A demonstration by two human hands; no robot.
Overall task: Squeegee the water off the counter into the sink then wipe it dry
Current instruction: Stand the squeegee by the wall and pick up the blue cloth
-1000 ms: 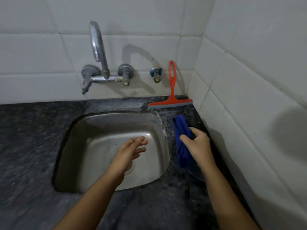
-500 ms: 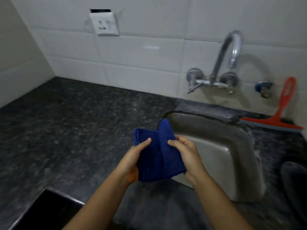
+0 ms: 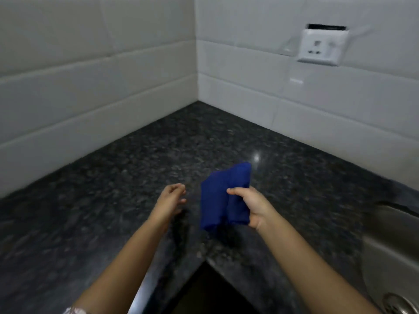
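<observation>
- Blue cloth [image 3: 217,200] is pinched in the right hand [image 3: 249,207], hanging over the counter [image 3: 158,155], left of the sink [image 3: 390,245].
- Left hand [image 3: 170,198] is empty, with its fingers loose.
- Cloth looks light, soft and floppy (the folds may slip apart) — likely best flattened under a spread palm.

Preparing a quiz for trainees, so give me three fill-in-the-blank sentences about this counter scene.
1. The right hand grips a folded cloth coloured ____.
2. The left hand holds ____.
3. The steel sink shows at the picture's ____ edge.
Missing words: blue; nothing; right.
</observation>
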